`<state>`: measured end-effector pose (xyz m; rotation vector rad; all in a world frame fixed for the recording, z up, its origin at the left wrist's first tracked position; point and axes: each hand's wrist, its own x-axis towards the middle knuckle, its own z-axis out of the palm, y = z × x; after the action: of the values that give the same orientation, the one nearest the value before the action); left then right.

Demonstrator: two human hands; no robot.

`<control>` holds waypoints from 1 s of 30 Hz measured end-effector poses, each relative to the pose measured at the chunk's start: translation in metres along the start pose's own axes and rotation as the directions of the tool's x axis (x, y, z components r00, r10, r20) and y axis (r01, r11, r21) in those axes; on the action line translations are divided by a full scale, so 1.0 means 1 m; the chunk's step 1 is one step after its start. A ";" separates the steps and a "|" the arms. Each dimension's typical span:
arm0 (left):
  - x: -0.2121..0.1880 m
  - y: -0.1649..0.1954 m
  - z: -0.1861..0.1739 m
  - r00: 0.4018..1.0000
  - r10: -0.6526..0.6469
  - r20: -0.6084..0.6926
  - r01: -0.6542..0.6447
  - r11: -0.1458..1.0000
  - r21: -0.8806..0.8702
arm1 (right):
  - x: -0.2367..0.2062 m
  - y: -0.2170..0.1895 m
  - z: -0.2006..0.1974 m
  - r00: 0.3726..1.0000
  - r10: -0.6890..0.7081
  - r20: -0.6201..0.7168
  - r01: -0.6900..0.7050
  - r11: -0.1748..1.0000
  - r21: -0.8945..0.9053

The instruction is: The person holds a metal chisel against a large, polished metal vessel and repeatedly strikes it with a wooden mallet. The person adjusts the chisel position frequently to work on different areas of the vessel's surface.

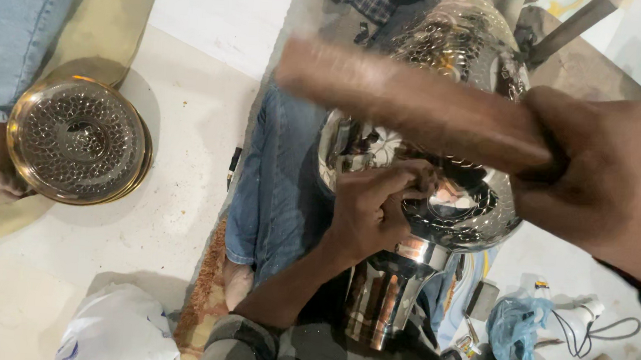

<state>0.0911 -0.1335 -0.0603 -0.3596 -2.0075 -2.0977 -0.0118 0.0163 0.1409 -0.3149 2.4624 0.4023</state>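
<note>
My right hand [606,179] grips a brown wooden mallet [407,100], blurred with motion, raised over a shiny metal pot [475,204]. The pot lies on its side across my lap, its neck [387,295] pointing toward me. My left hand [374,205] rests on the pot's patterned shoulder, fingers pinched together around something small I cannot make out. My blue-jeaned leg [279,185] lies under the pot.
A round hammered metal pot [78,139] stands on the floor at left, beside another person's jeans [14,28]. A second shiny patterned vessel [459,36] lies beyond my pot. Plastic bags [515,325], a cable and small tools lie at lower right; a white bag [118,331] at bottom left.
</note>
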 end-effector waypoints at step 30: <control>-0.002 0.011 0.033 0.925 -0.109 -0.365 0.068 0.990 -0.123 | 0.018 -0.003 -0.020 0.956 -0.281 -0.078 0.245 0.919 -0.310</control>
<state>0.0973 -0.1015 -0.0497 0.1119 -1.7224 -2.1380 -0.0359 0.0044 0.1450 -0.8107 2.4273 0.6537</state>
